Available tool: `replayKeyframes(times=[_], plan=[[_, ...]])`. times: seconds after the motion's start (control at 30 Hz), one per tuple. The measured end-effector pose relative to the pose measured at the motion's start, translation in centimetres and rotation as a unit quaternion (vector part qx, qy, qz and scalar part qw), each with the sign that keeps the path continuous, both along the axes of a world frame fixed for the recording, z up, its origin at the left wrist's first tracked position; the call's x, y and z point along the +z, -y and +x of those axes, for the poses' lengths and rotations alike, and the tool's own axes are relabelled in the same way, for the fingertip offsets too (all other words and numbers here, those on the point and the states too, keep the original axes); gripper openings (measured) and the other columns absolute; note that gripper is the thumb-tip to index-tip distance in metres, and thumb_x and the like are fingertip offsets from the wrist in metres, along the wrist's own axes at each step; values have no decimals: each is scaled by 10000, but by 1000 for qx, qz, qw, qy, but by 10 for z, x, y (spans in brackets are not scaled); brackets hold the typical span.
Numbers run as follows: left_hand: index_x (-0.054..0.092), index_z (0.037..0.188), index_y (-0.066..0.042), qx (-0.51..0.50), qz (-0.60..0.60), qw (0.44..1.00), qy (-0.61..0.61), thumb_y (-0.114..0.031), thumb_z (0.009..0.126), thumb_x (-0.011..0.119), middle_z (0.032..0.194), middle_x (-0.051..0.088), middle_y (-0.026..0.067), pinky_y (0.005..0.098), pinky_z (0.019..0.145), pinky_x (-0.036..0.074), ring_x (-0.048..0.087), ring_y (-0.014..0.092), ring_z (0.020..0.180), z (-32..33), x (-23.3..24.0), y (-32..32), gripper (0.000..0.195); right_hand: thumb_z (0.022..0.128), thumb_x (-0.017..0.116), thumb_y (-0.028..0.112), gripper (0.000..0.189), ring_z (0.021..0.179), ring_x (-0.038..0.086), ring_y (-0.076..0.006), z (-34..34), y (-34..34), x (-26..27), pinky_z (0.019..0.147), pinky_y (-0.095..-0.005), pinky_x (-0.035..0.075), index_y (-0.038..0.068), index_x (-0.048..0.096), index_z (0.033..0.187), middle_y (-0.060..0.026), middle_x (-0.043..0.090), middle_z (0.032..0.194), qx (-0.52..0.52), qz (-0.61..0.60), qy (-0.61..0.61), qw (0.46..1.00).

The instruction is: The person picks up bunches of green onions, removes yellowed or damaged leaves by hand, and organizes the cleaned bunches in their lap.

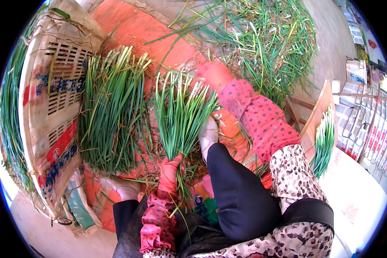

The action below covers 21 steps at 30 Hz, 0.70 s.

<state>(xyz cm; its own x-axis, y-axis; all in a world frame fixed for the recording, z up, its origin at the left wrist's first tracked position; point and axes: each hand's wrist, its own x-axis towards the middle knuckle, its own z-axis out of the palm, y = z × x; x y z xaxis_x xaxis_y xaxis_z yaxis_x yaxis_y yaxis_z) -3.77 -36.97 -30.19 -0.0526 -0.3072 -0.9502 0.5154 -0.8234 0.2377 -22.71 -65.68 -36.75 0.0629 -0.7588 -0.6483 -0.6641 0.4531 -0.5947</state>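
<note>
My left hand (170,171), in a pinkish-red glove, is closed around the leafy ends of a fanned bunch of green garlic chives or similar slender greens (177,119). The bunch's pale stem ends point away from me. At those ends, on the right, is my right hand (213,74), gloved alike and with its fingers bent; whether it pinches a stalk cannot be told. Left of the bunch a larger pile of the same greens (111,113) lies on an orange-red sheet (142,29). A smaller bunch (324,142) rests on a wooden stand at the right.
A white plastic crate (61,93) with writing stands at the left, more greens beyond it. A heap of loose leaves and trimmings (274,42) covers the floor at the upper right. The wooden stand (317,113) is beside a white surface (351,190). My feet are near the greens.
</note>
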Motion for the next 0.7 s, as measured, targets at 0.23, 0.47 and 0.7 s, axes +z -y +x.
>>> replayKeyframes(times=[0.23, 0.47, 0.7], plan=[[627, 923, -95, -2, -49, 996, 71, -170, 882, 646, 577, 544, -8, 244, 370, 345, 467, 102, 411, -12, -8, -7, 88, 832, 573, 411, 440, 589, 647, -282, 53, -51, -8, 600, -396, 511, -19, 662, 805, -146, 654, 665, 143, 37, -71, 987], [584, 945, -113, 6, -24, 999, -21, -180, 912, 609, 532, 506, 0, 259, 334, 315, 433, 121, 366, -16, 13, 22, 79, 758, 649, 270, 294, 540, 635, -211, 23, -46, -27, 490, -335, 486, -17, 666, 815, -116, 660, 673, -92, 20, 35, 995], [568, 934, -103, 18, -33, 995, -95, -199, 918, 595, 533, 492, 18, 274, 344, 325, 428, 143, 366, -21, 16, 15, 102, 789, 637, 221, 202, 654, 650, -254, -94, 46, -48, 594, -382, 508, 24, 680, 787, -124, 662, 741, -12, -247, -162, 955]])
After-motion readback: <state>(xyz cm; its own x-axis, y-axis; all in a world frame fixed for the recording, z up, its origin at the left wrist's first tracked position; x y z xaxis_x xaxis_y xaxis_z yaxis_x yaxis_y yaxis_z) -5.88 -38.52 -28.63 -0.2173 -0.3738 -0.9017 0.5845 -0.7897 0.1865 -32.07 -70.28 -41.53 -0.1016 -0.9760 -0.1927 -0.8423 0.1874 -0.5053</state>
